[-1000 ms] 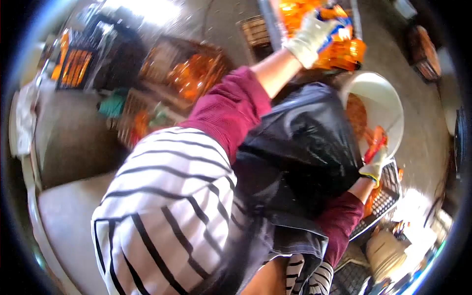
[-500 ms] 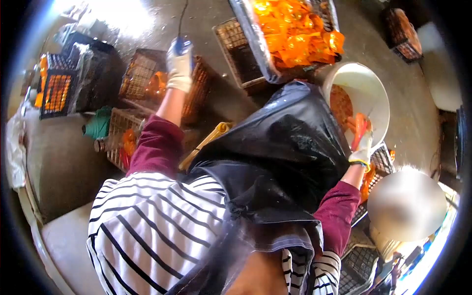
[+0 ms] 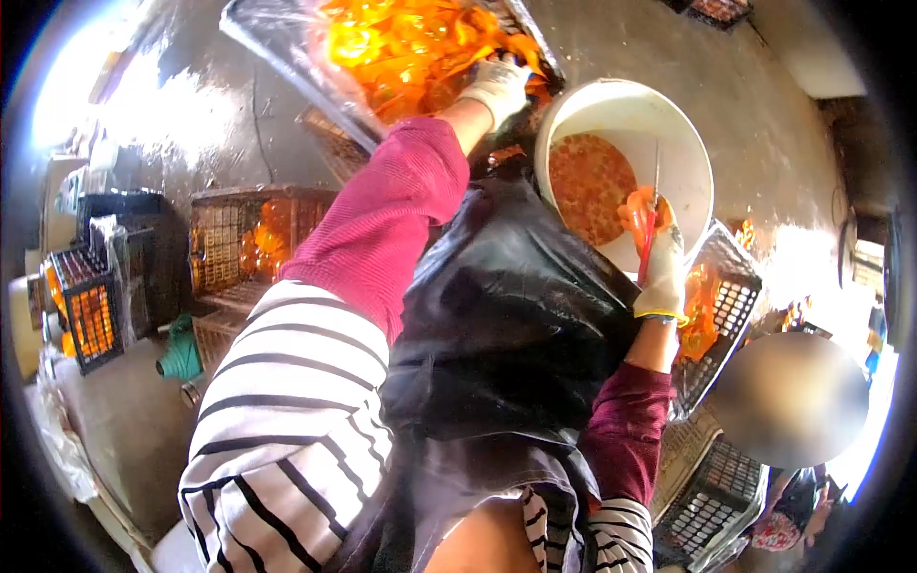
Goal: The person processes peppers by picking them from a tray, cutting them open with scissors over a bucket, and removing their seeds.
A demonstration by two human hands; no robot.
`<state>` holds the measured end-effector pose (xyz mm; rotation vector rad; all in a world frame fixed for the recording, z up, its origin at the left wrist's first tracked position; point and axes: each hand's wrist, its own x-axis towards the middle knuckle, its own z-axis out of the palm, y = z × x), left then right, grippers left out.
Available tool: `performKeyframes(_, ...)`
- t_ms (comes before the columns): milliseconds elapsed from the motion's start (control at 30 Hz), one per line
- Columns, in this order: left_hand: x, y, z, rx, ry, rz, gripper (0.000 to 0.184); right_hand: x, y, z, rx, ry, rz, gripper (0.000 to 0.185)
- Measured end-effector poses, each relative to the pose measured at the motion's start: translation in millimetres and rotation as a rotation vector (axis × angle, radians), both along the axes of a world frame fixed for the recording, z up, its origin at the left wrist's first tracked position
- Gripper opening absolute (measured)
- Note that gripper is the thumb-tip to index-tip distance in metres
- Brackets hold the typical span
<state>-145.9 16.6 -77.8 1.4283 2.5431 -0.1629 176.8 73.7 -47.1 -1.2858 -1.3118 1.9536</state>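
My right hand (image 3: 662, 272), in a pale glove with a yellow cuff edge, is closed around a red-handled knife (image 3: 651, 224). Its narrow blade points up over the white bucket (image 3: 702, 143). Orange shows at those fingers; whether it is glove or a held piece is unclear. Reddish-orange bits (image 3: 592, 186) cover the bucket's bottom. My gloved left hand (image 3: 497, 93) reaches into the right side of a plastic-lined crate (image 3: 301, 81). Its fingers bend down among shiny orange pieces (image 3: 396, 57), resembling cut peppers. The fingertips are partly hidden, so its grip is unclear.
A black apron (image 3: 516, 315) covers my lap. Brown crates (image 3: 310, 205) stand to the left, beside a green roll (image 3: 179, 349). A crate holding orange pieces (image 3: 740, 277) sits right of the bucket, near another person (image 3: 798, 501). A dark crate (image 3: 716, 492) lies lower right.
My left hand has swung from above the brown crate on the left to the orange pieces in the lined crate. The view has shifted; my right hand still holds the knife at the bucket.
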Motion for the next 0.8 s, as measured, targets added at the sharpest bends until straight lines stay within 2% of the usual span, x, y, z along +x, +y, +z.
performKeyframes(67,-5,6,-3,0.014,-0.075,0.092,0.053,-4,-7,21,0.033,-0.071,0.006,0.028)
performKeyframes(100,-10,8,-9,0.05,-0.062,0.065,0.049,-5,-10,25,-0.072,0.073,-0.075,0.031)
performKeyframes(200,-36,2,-13,0.18,-0.158,0.036,0.04,-8,-11,34,-0.135,0.095,-0.11,0.032)
performKeyframes(267,-46,-17,-1,0.415,-0.475,0.108,0.037,-2,-5,19,-0.08,0.066,-0.056,0.032)
performKeyframes(300,-57,-19,-12,0.494,-0.566,0.318,0.032,3,-2,9,-0.028,0.024,-0.018,0.033)
performKeyframes(333,-80,-23,-30,0.58,-0.801,0.507,0.028,5,0,2,0.023,-0.018,0.022,0.036)
performKeyframes(367,-67,-40,-3,0.728,-0.957,0.543,0.028,5,-1,0,0.042,-0.022,0.03,0.035)
performKeyframes(433,-68,-68,10,0.857,-0.831,0.378,0.029,3,-5,0,0.084,-0.025,0.053,0.033)
performKeyframes(500,-59,-94,25,0.957,-0.64,0.222,0.041,-1,-8,2,-0.058,0.118,0.006,0.031)
performKeyframes(600,-39,-85,55,1.137,-1.289,0.828,0.018,-7,-14,5,-0.119,0.187,0.011,0.029)
performKeyframes(667,-24,-72,58,1.176,-1.362,0.87,0.023,-12,-20,14,-0.064,0.13,0.068,0.028)
performKeyframes(700,-20,-67,57,1.115,-1.079,0.625,0.025,-12,-23,18,0.158,-0.022,0.23,0.027)
performKeyframes(767,-6,-53,57,1.151,-0.998,0.472,0.029,-13,-25,18,-0.051,0.15,0.073,0.024)
performKeyframes(800,2,-47,57,1.169,-1.051,0.448,0.031,-13,-24,15,-0.16,0.236,-0.006,0.023)
